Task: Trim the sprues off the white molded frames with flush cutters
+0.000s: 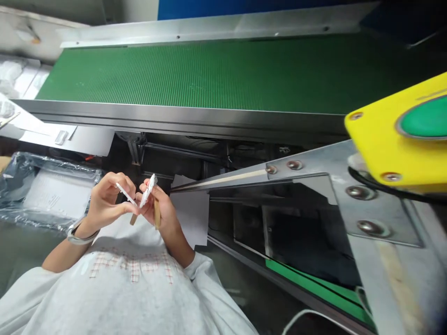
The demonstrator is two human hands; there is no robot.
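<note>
Both of my hands are held in front of my chest. In my left hand (108, 200), fingers and thumb are closed on a thin white flat piece (126, 194), seen nearly edge-on. My right hand (164, 209) grips a second white piece (147, 191), tilted upright and thicker, with a light-brown strip (157, 215) against the palm. The two white pieces form a V and come close at the bottom; whether they are joined I cannot tell. Another brown end (133, 219) shows beneath my left thumb.
Ahead runs a green ribbed conveyor belt (195, 74) with a metal edge (195, 116). A yellow box with a green button (428, 118) sits on a metal bracket (314, 163) at right. On the left are a plastic-lined box (56, 195) and white sheets (87, 139).
</note>
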